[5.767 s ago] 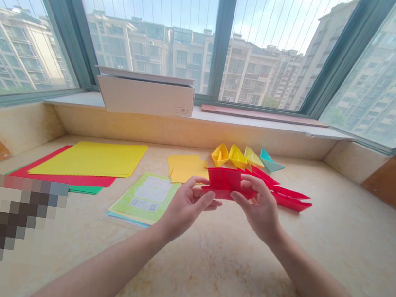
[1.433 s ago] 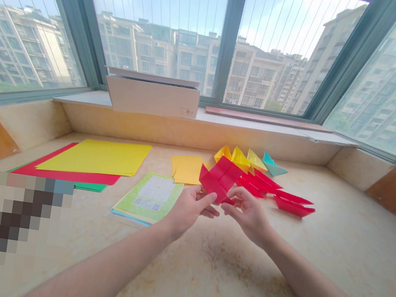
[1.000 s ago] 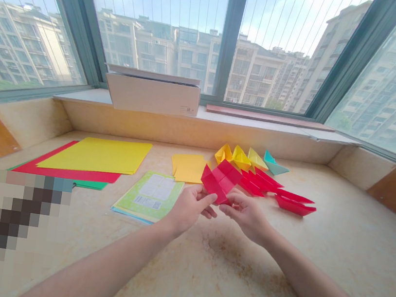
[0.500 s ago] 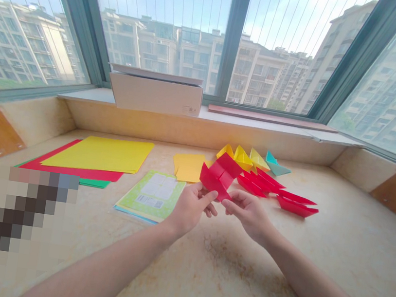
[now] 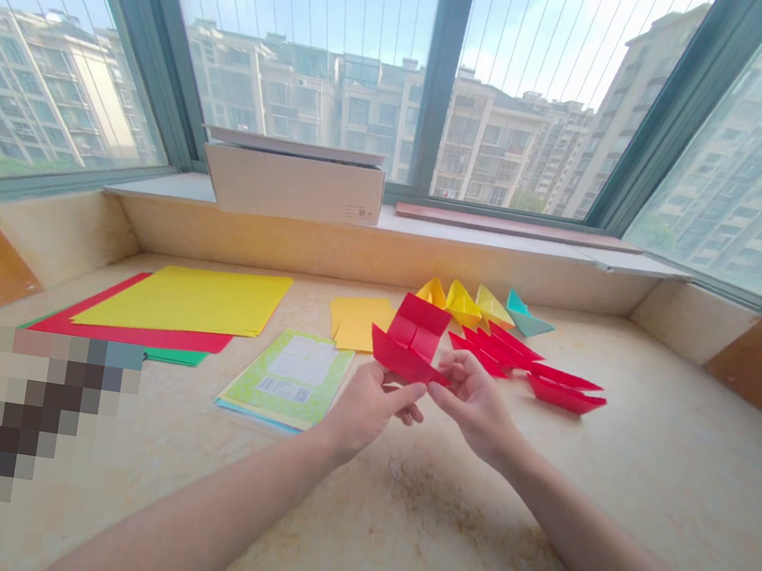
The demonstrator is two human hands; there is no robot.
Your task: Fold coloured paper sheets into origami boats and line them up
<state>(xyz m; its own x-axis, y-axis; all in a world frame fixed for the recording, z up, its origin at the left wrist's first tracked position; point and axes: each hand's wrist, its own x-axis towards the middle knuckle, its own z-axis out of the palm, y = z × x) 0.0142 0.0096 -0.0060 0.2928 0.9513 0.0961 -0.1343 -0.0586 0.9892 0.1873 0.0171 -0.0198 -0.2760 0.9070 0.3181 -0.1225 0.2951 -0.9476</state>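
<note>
A partly folded sheet of red paper (image 5: 421, 329) is held up above the counter between my two hands. Its far flap stands up and its near edge is folded into a pointed shape. My left hand (image 5: 375, 403) is closed on the lower left of the near edge, thumb in front. At the right corner, my right hand (image 5: 472, 393) pinches the same paper. Just beyond it lie several red folded paper boats (image 5: 496, 349), with more red boats (image 5: 565, 389) to the right. Behind them stand yellow paper boats (image 5: 464, 305) and a teal boat (image 5: 528, 317).
Large yellow sheets (image 5: 184, 300) lie over red and green ones at left. A green packaged paper pack (image 5: 290, 377) and small orange-yellow sheets (image 5: 358, 320) are nearer the middle. A white box (image 5: 292, 183) sits on the sill below the windows. A blurred-out patch covers the lower left.
The red paper has tilted and shifted slightly left, its near fold now turned more toward me. My right fingers have moved up along its right edge. The view has shifted a little.
</note>
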